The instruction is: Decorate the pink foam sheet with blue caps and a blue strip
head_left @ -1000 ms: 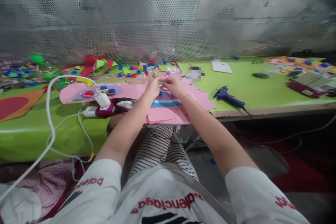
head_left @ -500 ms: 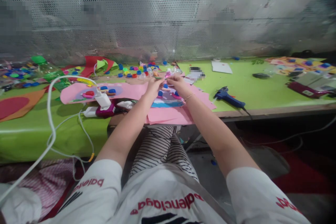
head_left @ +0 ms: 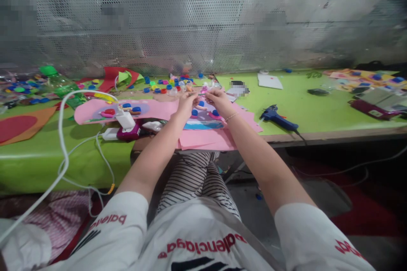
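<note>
My left hand [head_left: 188, 102] and my right hand [head_left: 220, 101] meet above the pink paper sheet [head_left: 246, 122], fingertips pinched. Between them runs a small thin greenish piece [head_left: 202, 94], too small to name, with both hands closed on its ends. Below the hands, the sheet carries a blue-and-white painted patch [head_left: 203, 125]. Blue bottle caps [head_left: 216, 112] with pink strips beside them lie on it, partly hidden by my fingers. To the left, the pink paper continues with a red cap [head_left: 110, 112] and further blue caps [head_left: 136, 110].
A blue glue gun [head_left: 278, 118] lies right of the sheet. Loose colourful caps [head_left: 157, 90] are scattered behind the hands. A power strip [head_left: 129, 131] with white plugs and a looping white cable [head_left: 60, 135] is at left, near a green-capped bottle [head_left: 60, 84]. A perforated metal screen [head_left: 203, 21] stands behind.
My hands have drawn slightly apart, and the thin greenish piece now shows between the fingertips. The objects on the table keep their places; the view has shifted a little.
</note>
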Demonstrator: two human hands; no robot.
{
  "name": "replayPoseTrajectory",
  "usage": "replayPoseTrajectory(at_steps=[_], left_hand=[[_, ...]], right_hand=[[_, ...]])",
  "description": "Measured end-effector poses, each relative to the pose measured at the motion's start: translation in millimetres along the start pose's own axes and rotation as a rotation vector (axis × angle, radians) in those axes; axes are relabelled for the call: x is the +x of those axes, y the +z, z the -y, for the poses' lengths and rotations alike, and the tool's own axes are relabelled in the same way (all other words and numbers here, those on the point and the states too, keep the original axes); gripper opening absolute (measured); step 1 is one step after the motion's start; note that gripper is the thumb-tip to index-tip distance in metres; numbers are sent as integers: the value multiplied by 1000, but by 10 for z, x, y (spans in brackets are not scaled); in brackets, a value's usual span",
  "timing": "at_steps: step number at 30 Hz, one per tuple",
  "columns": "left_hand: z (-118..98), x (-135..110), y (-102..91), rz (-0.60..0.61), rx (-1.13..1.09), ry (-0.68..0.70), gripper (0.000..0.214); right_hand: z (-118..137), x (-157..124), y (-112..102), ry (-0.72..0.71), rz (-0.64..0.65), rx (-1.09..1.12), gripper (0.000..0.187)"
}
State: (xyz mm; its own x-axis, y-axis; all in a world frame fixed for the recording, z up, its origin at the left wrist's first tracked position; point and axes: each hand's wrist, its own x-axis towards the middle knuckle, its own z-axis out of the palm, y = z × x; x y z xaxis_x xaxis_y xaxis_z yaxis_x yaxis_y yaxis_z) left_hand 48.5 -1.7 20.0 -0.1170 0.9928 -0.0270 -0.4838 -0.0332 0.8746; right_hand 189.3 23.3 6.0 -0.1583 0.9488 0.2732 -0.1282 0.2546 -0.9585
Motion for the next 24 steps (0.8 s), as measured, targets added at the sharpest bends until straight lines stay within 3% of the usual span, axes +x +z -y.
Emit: replayPoseTrajectory(at_steps=[24], left_hand=[[16, -4, 23, 58, 5, -39, 14]], right_hand=[[-69, 13, 1, -2, 124, 52, 32]])
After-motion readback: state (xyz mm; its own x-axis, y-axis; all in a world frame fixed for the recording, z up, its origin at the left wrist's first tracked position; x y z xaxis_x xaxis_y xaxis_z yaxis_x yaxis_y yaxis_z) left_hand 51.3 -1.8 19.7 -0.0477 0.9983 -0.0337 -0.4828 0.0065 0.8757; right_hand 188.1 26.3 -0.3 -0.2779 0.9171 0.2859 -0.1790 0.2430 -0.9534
